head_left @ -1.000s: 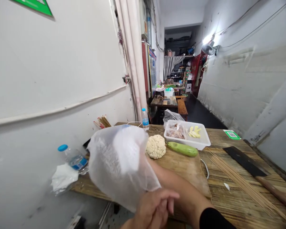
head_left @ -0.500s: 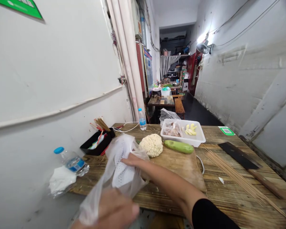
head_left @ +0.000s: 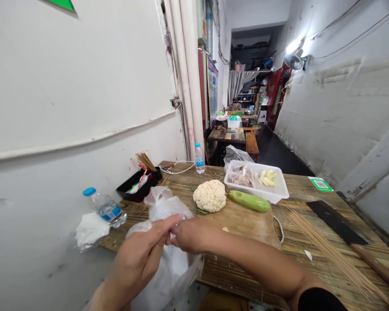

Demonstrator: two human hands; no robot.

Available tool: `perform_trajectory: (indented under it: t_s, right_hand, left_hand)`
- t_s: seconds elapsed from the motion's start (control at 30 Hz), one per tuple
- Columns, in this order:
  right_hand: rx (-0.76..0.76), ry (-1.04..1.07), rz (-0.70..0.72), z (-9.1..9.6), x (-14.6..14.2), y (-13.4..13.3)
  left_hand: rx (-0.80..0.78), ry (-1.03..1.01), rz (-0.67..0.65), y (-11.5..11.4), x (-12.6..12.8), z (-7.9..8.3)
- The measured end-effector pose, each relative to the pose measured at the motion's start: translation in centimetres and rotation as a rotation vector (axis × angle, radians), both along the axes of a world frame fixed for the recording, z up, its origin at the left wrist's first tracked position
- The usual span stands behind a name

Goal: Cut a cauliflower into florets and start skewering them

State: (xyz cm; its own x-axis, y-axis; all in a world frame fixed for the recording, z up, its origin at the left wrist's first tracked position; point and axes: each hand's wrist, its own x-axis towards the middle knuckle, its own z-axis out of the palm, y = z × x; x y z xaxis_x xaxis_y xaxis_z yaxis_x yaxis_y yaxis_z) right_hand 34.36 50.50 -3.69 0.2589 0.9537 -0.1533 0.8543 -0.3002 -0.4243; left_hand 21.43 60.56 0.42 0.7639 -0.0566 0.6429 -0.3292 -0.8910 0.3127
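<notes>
A thin, whitish plastic bag [head_left: 164, 205] hangs over the table's near edge. Something white inside it shows only faintly through the film. My left hand [head_left: 139, 255] is closed on the bag at its middle, thumb stretched forward. Pressed against it, my right hand [head_left: 189, 235] pinches the same bag, its fingertips partly hidden. Just beyond my hands a white cauliflower [head_left: 210, 196] sits on the wooden cutting board [head_left: 246, 226]. To its right, a pale green peeled gourd or squash [head_left: 249, 201] lies along the board's far edge.
A white tray [head_left: 282, 190] holds bagged meat and yellow pieces. On the right lie thin bamboo skewers [head_left: 324, 250] and a cleaver [head_left: 337, 222]. Water bottles [head_left: 106, 210] [head_left: 199, 160], tissues [head_left: 90, 231] and a black box [head_left: 125, 192] stand left and behind. A person sits far back.
My right hand has come out of the bag and met my left hand on its outside. The perforated white thing seen inside is now mostly covered. The view has shifted slightly left.
</notes>
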Motion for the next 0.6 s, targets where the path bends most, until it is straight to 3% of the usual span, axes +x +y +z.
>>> perform_trajectory:
  t_s: [0.07,0.13,0.2,0.27,0.4,0.5,0.6]
  right_hand:
    - [-0.027,-0.049,0.077,1.4,0.4,-1.8]
    - [0.03,0.007,0.068,2.1,2.7,-3.7]
    - [0.088,0.07,-0.123,1.8,6.5,-5.5]
    - [0.077,-0.051,-0.434,0.7,11.1,-7.4]
    - [0.026,-0.213,-0.719,-2.1,18.7,-11.4]
    - [-0.002,-0.277,-0.803,-3.8,19.9,-13.2]
    - [0.099,-0.298,-0.642,-5.4,16.6,-12.3]
  left_hand:
    - [0.039,-0.035,0.072,0.2,0.5,-0.1]
    - [0.058,-0.04,0.094,0.4,0.9,-0.4]
    - [0.071,-0.032,0.064,0.4,1.1,-0.6]
    - [0.087,-0.039,0.027,0.3,1.2,-0.5]
    - [0.099,-0.06,-0.024,0.4,2.1,0.8]
    - [0.073,-0.047,-0.037,0.8,3.1,1.9]
    - [-0.011,-0.028,-0.089,1.1,3.7,2.5]
